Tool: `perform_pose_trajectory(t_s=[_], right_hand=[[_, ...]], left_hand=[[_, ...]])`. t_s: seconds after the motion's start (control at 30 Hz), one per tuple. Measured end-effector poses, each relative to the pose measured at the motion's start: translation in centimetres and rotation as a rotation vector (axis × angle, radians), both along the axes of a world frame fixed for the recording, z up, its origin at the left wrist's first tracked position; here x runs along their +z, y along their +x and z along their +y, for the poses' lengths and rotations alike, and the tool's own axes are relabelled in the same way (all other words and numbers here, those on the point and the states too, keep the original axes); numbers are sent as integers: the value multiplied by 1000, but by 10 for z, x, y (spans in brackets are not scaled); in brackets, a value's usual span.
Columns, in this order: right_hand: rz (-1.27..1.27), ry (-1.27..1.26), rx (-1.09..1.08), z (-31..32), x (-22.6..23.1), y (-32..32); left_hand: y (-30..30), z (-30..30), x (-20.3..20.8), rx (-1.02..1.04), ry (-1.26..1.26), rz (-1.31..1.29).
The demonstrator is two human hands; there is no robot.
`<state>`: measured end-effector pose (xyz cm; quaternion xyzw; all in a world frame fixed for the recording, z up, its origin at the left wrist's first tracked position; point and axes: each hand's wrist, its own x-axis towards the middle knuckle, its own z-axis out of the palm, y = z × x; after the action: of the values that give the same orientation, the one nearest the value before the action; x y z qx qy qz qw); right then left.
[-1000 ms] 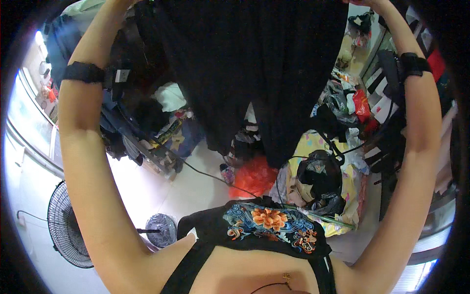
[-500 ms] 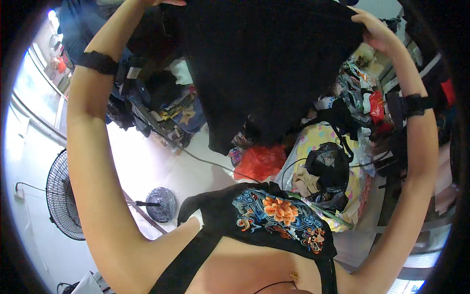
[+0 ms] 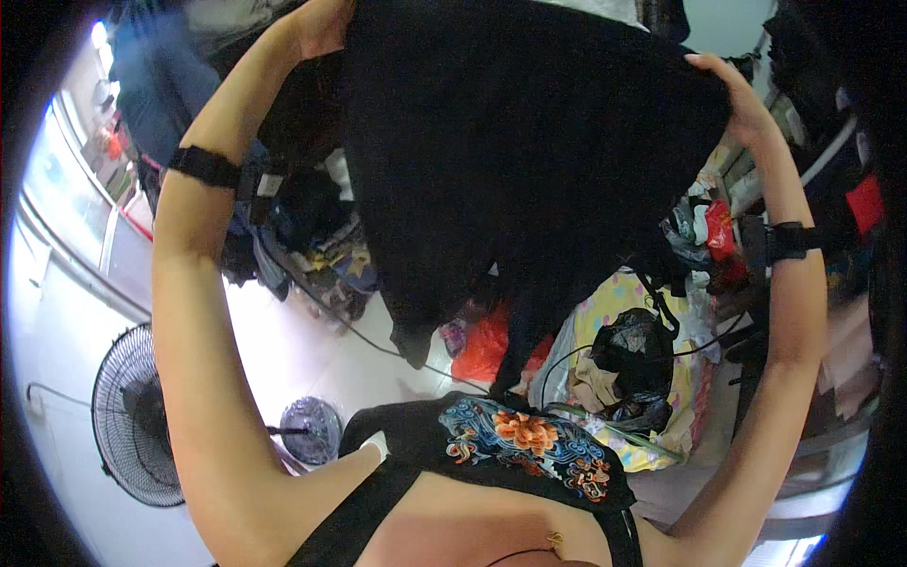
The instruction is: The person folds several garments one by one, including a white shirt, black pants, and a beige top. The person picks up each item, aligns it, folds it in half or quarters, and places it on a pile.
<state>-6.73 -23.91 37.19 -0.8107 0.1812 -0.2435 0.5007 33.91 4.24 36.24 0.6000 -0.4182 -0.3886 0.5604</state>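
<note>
1. While both my arms reach up and forward with elbows bent outward, my left hand (image 3: 324,28) sits a little higher than my right hand (image 3: 744,104).
2. My right thumb pins the upper edge of the black garment (image 3: 539,151) against the fingers behind it; my left grips its opposite upper side, though those fingertips are hidden.
3. The garment hangs between my hands, its two narrower ends trailing below the grip.
4. Below my right hand, a black plastic bag (image 3: 631,348) rests on yellow patterned cloth (image 3: 605,304), beige fabric (image 3: 595,373) at its left edge; a red plastic bag (image 3: 482,350) shows behind the hanging ends.
</note>
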Motion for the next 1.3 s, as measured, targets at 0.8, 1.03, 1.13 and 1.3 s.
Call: perform_pose_trajectory(t_s=[0.8,1.03,1.13,1.3], right_hand=[[439,-865,128,78,46,21],[597,-1403,60,77,23,43],[351,-1345,73,37,20,33],[323,-706,52,17,35,11]], left_hand=[[44,-36,1,237,-245,-369],[22,-33,2,312,-271,-388],[21,-32,2,308,-240,-257],[67,-14,-6,228,-270,-305]])
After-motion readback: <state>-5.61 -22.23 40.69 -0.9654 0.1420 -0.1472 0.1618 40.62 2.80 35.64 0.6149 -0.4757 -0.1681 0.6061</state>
